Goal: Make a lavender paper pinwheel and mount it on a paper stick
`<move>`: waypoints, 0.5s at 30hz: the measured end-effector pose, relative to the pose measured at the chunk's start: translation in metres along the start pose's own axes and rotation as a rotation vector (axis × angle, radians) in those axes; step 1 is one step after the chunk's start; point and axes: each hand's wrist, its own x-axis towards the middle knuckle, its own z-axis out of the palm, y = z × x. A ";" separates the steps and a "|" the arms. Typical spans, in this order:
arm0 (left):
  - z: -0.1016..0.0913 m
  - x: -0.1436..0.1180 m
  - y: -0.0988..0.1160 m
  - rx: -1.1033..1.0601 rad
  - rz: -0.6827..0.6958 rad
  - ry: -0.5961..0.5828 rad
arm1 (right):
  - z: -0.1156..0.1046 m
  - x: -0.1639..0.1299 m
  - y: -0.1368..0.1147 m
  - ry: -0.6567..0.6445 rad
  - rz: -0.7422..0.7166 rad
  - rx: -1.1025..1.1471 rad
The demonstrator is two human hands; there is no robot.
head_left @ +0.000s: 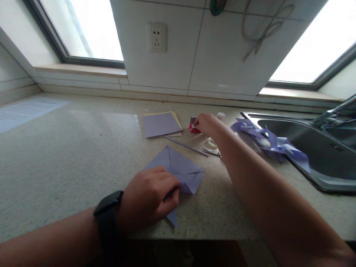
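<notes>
My left hand (152,194), with a dark watch on its wrist, pinches a purple sheet of paper (186,167) near the counter's front edge. The sheet has slits running in from its corners, and one part is folded in under my fingers. Farther back, my right hand (207,124) has its fingertips closed at a small open red box (193,128). Whatever they grip there is hidden. A thin purple stick (187,145) lies between the sheet and the box. By my right forearm are a roll of clear tape (210,143) and partly covered scissors (213,151).
A stack of purple and yellow paper (161,125) lies toward the wall. Purple paper pinwheels (274,142) rest across the edge of the metal sink (328,178) on the right. A white cylinder (220,116) stands behind my right hand. A printed sheet (30,109) lies far left.
</notes>
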 end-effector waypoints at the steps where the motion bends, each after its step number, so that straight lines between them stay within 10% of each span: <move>1: 0.000 0.000 0.000 0.004 0.000 0.002 | -0.001 0.000 0.000 -0.020 -0.001 0.003; 15: 0.000 0.002 0.000 -0.004 0.010 -0.014 | -0.004 -0.001 -0.001 -0.133 0.060 0.043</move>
